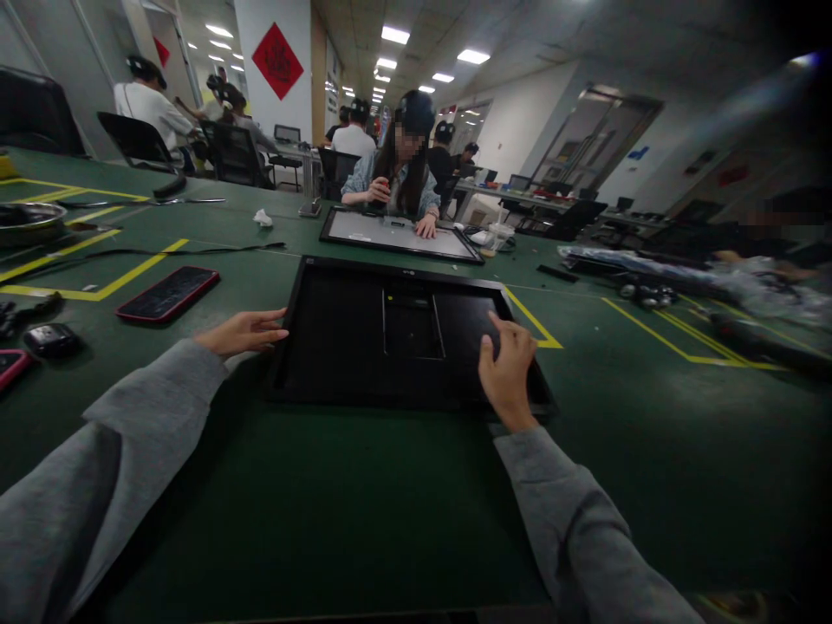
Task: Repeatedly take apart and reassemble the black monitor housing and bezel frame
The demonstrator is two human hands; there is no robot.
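Note:
A black monitor housing (pixel 344 347) lies on the green table in front of me, its hollow inside facing up. A rectangular recess (pixel 412 322) with a thin bright outline sits in its middle. At the housing's left edge is my left hand (pixel 243 333), fingers stretched out and tips at the rim; whether they press on it I cannot tell. My right hand (pixel 510 364) is over the housing's right side, thumb and index finger apart, the other fingers bent and partly hidden. No loose object shows in either hand.
Across the table a person (pixel 403 165) holds a red-handled tool over a flat display panel (pixel 390 232). A phone (pixel 169 293), a dark mouse (pixel 52 341) and a metal bowl (pixel 29 217) lie at left. Plastic-wrapped parts (pixel 682 269) lie at right. Yellow tape (pixel 139 270) marks the table.

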